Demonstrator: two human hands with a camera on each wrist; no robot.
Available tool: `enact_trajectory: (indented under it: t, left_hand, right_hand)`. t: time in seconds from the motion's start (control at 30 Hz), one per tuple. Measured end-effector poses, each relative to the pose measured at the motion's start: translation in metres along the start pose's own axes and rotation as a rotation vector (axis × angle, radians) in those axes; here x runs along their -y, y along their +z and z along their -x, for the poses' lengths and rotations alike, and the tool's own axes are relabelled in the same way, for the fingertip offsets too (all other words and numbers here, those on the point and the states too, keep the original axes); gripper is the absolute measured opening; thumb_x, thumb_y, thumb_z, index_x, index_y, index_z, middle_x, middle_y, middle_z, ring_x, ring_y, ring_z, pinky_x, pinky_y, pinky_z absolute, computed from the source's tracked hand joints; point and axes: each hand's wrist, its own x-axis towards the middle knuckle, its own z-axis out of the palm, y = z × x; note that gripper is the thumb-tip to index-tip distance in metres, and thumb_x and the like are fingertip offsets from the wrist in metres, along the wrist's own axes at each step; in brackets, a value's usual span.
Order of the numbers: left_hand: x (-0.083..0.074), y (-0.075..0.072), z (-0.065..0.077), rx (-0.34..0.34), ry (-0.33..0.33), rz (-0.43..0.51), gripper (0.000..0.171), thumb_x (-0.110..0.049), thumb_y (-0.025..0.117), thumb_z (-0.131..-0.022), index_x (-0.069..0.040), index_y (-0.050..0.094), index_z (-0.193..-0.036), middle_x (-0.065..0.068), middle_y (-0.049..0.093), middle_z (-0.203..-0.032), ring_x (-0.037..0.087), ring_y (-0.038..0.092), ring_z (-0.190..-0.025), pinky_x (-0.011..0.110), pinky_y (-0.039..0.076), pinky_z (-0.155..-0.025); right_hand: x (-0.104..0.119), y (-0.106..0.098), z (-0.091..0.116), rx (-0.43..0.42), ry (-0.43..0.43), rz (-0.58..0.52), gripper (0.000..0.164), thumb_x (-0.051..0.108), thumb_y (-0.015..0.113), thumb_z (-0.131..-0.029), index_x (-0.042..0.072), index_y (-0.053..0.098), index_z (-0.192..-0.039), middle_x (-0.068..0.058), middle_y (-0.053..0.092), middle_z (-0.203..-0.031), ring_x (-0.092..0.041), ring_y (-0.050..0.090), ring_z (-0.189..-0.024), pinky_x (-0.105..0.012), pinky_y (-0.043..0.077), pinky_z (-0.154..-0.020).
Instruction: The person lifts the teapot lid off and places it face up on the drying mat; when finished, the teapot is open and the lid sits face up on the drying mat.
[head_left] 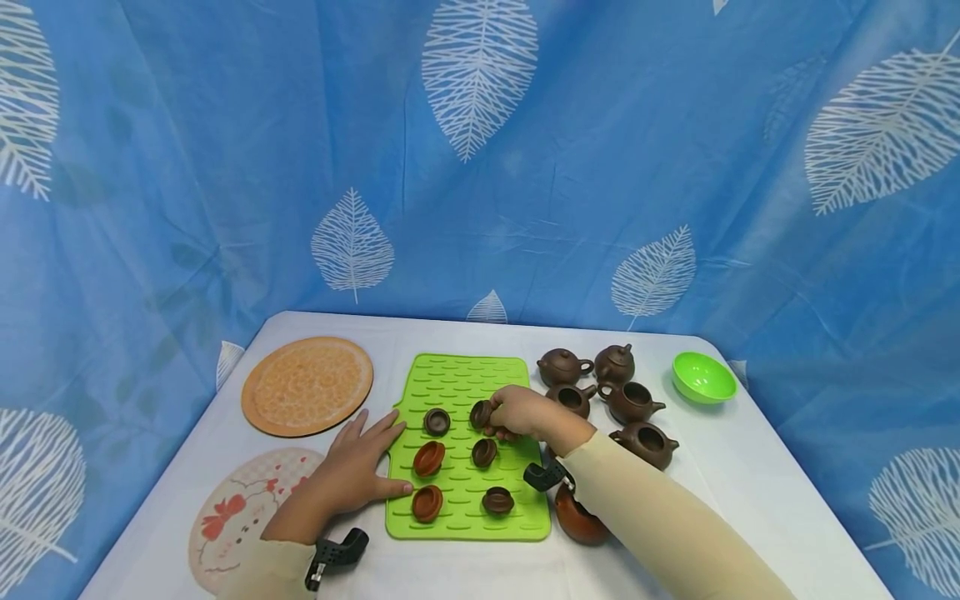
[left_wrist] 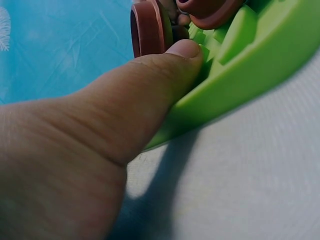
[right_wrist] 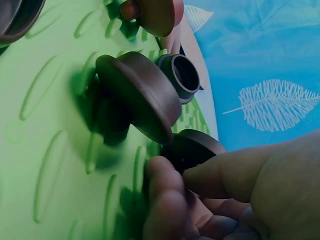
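Observation:
My right hand pinches a small dark brown teapot lid over the right half of the green ridged mat. In the right wrist view, thumb and fingers meet at the rim of that lid, beside another upturned dark lid. My left hand lies with spread fingers along the mat's left edge, its thumb pressing the rim near a reddish lid. Another reddish lid and several dark lids, one of them a dark lid left of centre, rest on the mat.
Right of the mat stand several dark teapots, some without lids, and a reddish pot partly under my right forearm. A green bowl is at the far right. Leftward lie a round orange-brown mat and a pink patterned round mat.

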Motion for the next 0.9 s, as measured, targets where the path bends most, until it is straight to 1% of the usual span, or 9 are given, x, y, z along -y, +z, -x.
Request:
enact_trajectory:
  t: [0.2,0.37,0.5,0.6,0.67,0.73,0.8,0.9]
  left_hand:
    - [0.002,0.000,-0.001,-0.009,0.002,0.004,0.106,-0.071,0.083,-0.074,-0.019,0.047,-0.160,0.002,0.031,-0.172,0.048,0.006,-0.161,0.071,0.010,-0.125]
    - [0.003,0.000,-0.001,-0.006,0.008,0.001,0.107,-0.071,0.083,-0.074,-0.019,0.046,-0.160,0.003,0.030,-0.173,0.048,0.006,-0.161,0.072,0.010,-0.125]
    - [0.003,-0.001,-0.001,-0.006,0.009,0.001,0.106,-0.070,0.083,-0.075,-0.019,0.046,-0.160,0.003,0.030,-0.173,0.048,0.007,-0.161,0.072,0.010,-0.125]
    - [0.003,-0.002,-0.001,-0.008,0.009,0.001,0.106,-0.069,0.084,-0.075,-0.018,0.047,-0.160,0.003,0.031,-0.172,0.048,0.007,-0.160,0.071,0.010,-0.125]
    - [0.003,-0.002,-0.001,-0.006,0.009,0.001,0.106,-0.069,0.084,-0.075,-0.018,0.047,-0.160,0.003,0.031,-0.172,0.048,0.007,-0.160,0.071,0.010,-0.125]
    - [0.002,-0.002,-0.001,-0.004,0.009,0.001,0.106,-0.069,0.084,-0.075,-0.018,0.047,-0.160,0.003,0.031,-0.172,0.048,0.007,-0.161,0.071,0.010,-0.126]
    - [0.002,-0.002,-0.001,-0.002,0.009,0.002,0.106,-0.070,0.084,-0.075,-0.018,0.047,-0.160,0.003,0.031,-0.172,0.048,0.007,-0.161,0.070,0.010,-0.126]
    - [0.002,-0.002,-0.001,0.004,0.006,0.005,0.106,-0.070,0.083,-0.074,-0.019,0.047,-0.160,0.003,0.030,-0.172,0.047,0.006,-0.161,0.071,0.010,-0.126]
  right_hand:
    - [0.002,-0.004,0.002,-0.008,-0.027,0.064,0.023,0.004,0.051,-0.107,0.003,0.073,-0.101,-0.008,0.073,-0.087,-0.017,0.064,-0.070,-0.030,0.051,-0.063]
    - [0.003,-0.009,0.005,-0.003,-0.041,0.133,0.025,0.006,0.051,-0.107,0.005,0.076,-0.102,-0.007,0.074,-0.086,-0.018,0.067,-0.073,-0.033,0.053,-0.067]
    - [0.006,-0.015,0.009,-0.006,-0.051,0.158,0.025,0.006,0.051,-0.107,0.003,0.075,-0.113,-0.006,0.074,-0.089,-0.017,0.068,-0.076,-0.035,0.056,-0.072]
    - [0.007,-0.024,0.011,-0.023,-0.045,0.123,0.025,0.007,0.054,-0.106,0.000,0.071,-0.124,-0.009,0.075,-0.095,-0.019,0.071,-0.082,-0.038,0.059,-0.078]
    - [0.007,-0.032,0.012,-0.055,-0.041,0.086,0.029,0.008,0.057,-0.104,-0.003,0.067,-0.129,-0.013,0.075,-0.100,-0.023,0.072,-0.086,-0.041,0.061,-0.080]
    - [0.005,-0.043,0.011,-0.116,-0.028,0.041,0.032,0.010,0.060,-0.103,-0.004,0.065,-0.131,-0.017,0.074,-0.105,-0.027,0.073,-0.090,-0.044,0.061,-0.081]
    - [0.002,-0.056,0.009,-0.200,-0.031,0.026,0.034,0.012,0.060,-0.103,-0.004,0.063,-0.133,-0.019,0.072,-0.109,-0.030,0.073,-0.093,-0.043,0.061,-0.080]
    - [-0.005,-0.075,0.005,-0.350,-0.032,0.054,0.034,0.018,0.060,-0.105,0.001,0.063,-0.133,-0.017,0.071,-0.113,-0.029,0.070,-0.092,-0.040,0.059,-0.077]
